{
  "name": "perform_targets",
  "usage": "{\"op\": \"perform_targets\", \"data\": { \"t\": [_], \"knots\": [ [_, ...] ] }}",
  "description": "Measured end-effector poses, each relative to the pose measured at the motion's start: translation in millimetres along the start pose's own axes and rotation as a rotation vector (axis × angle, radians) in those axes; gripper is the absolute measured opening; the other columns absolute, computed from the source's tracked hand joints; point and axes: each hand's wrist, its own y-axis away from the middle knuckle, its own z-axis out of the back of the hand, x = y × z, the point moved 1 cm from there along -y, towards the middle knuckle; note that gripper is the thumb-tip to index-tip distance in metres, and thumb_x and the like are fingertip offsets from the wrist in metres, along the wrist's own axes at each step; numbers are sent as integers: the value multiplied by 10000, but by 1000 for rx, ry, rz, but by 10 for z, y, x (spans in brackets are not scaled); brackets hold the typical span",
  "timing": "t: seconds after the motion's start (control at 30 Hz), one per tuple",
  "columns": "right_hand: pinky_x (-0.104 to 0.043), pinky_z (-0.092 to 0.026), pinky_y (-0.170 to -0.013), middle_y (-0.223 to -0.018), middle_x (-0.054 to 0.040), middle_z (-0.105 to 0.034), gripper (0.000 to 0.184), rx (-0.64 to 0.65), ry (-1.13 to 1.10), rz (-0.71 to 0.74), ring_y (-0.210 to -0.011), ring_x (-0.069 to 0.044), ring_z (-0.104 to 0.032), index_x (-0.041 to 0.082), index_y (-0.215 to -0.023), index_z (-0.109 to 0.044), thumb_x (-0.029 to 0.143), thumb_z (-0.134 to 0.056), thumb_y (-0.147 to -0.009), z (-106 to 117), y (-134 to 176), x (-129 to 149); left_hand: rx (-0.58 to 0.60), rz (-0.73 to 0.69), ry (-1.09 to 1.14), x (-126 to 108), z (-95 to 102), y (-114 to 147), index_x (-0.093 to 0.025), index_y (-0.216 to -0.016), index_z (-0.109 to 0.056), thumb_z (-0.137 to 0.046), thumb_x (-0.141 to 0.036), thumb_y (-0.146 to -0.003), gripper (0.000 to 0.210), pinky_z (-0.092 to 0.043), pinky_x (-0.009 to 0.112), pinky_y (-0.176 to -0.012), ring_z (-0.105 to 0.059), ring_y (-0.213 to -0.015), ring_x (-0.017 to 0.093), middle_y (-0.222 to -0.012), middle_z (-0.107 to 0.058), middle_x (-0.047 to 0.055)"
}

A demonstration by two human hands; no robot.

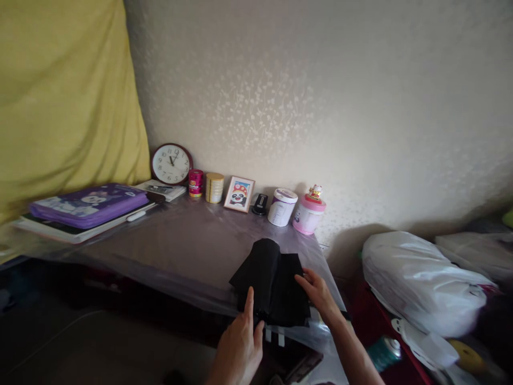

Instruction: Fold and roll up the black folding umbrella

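Observation:
A black, pleated piece of folded fabric [264, 278] lies at the front right of the table, its flaps fanning out to both sides. It resembles a folding umbrella's canopy, but no handle shows clearly. My left hand [240, 342] is at its near lower edge, index finger stretched forward against the fabric, thumb close to the gathered bottom. The other left fingers are hidden underneath, seemingly closed around that end. On the right side, my right hand [318, 291] pinches the edge of a flap between thumb and fingers.
Along the wall stand a round clock [172, 163], a pink can [195, 183], a yellow can [214, 188], a panda picture frame [239, 194], a white tub [282, 208] and a pink-lidded tub [308, 216]. A purple case [92, 206] lies left. White plastic bags [420, 278] sit right of the table.

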Motion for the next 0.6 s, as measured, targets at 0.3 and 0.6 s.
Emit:
{"op": "perform_targets", "data": {
  "t": [0.3, 0.6],
  "knots": [
    [-226, -429, -479, -728, 5, -656, 387, 126, -454, -44, -571, -138, -585, 202, -1007, -609, 388, -677, -674, -277, -129, 565, 2, -5, 31, 31, -2, -18, -180, -1444, -21, -349, -291, -912, 635, -406, 247, -762, -623, -936, 194, -1055, -649, 101],
    [-197, -450, -489, -687, 22, -616, 463, 75, -434, -30, -589, -116, -585, 149, -1070, -571, 301, -709, -654, -700, -282, 756, 10, 2, 63, 111, -15, -76, -185, -1446, -56, -367, -308, -903, 637, -416, 242, -727, -638, -921, 207, -1063, -662, 99]
  ]
}}
